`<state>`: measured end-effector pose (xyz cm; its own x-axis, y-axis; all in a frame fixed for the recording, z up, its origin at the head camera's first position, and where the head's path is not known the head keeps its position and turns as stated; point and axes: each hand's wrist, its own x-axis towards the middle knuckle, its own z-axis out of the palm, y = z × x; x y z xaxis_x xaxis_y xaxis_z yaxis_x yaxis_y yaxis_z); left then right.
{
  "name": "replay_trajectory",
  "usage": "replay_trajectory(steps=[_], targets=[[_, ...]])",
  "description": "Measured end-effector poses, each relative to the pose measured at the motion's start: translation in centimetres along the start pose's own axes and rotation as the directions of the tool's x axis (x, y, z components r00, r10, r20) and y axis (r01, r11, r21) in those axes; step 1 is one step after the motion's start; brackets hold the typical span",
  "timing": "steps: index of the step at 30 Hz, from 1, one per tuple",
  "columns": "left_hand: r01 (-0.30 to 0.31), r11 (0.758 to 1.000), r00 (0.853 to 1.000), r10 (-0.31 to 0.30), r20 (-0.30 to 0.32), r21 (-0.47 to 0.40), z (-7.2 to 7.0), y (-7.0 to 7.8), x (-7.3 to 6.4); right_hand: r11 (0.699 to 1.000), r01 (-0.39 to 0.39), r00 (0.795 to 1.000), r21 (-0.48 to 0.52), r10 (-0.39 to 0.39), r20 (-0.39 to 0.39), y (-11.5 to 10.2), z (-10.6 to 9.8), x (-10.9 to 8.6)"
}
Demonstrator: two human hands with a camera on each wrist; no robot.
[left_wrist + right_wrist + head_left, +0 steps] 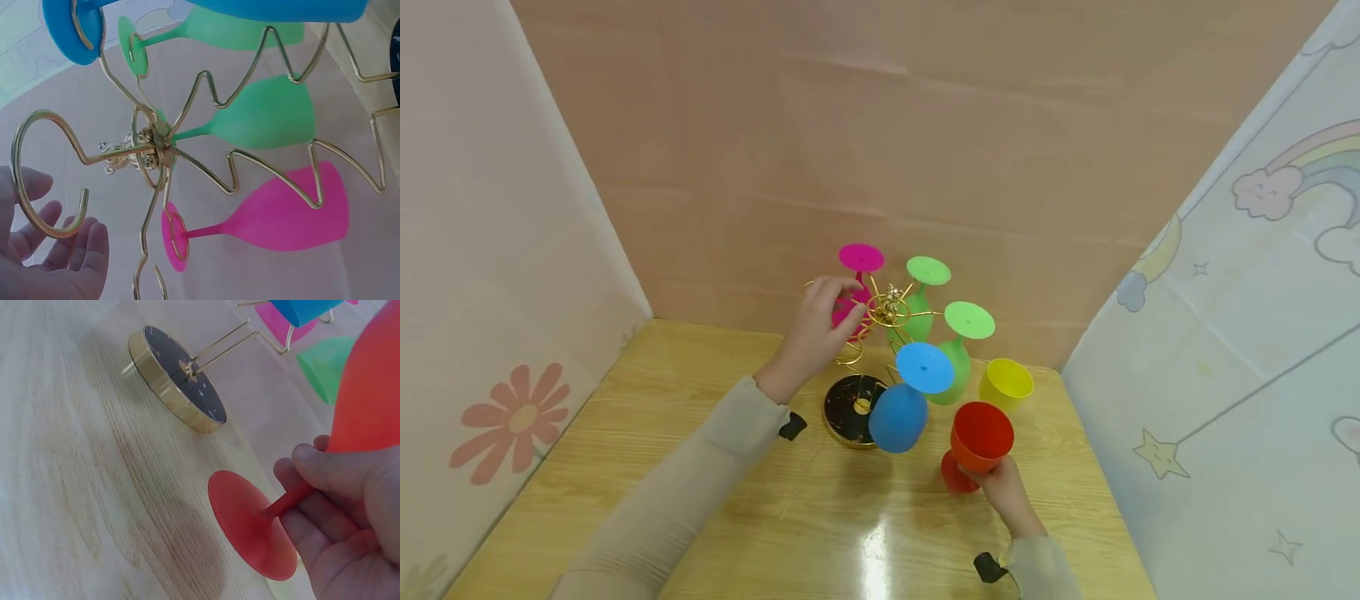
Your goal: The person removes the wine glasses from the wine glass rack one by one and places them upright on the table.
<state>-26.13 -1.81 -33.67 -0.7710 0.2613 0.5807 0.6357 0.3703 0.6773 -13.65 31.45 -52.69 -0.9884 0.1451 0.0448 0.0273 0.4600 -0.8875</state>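
Head view: right hand (1003, 492) grips a red goblet (983, 442) by its stem (290, 499), four o'clock from the gold goblet rack (890, 313); left hand (816, 327), fingers relaxed, lies beside a wire loop (17, 169) at nine. Presumably light, slick, stiff plastic; the stem is likely the surest hold.

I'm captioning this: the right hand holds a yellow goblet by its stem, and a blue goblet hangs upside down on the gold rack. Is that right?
Wrong colour: the right wrist view shows the right hand holding a red goblet by its stem. A blue goblet does hang upside down on the gold rack.
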Motion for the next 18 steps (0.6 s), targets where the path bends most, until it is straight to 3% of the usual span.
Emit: replay_trajectory(steps=[4, 9, 18], targets=[[0.081, 0.997, 0.993, -0.079, 0.083, -0.021, 0.4, 0.5, 1.8, 0.999, -0.001, 1.000, 0.049, 0.001, 0.004, 0.5, 0.0, 0.9], [0.174, 0.985, 0.963, -0.168, 0.212, -0.008, 0.8, 1.0, 3.5, 0.994, -0.029, 0.999, 0.109, 0.027, 0.020, 1.2, 0.2, 1.6], [0.164, 0.983, 0.922, -0.183, 0.342, 0.085, 1.8, 0.7, 5.6, 0.994, -0.049, 0.997, 0.094, 0.054, -0.050, 2.6, 0.4, 2.1]])
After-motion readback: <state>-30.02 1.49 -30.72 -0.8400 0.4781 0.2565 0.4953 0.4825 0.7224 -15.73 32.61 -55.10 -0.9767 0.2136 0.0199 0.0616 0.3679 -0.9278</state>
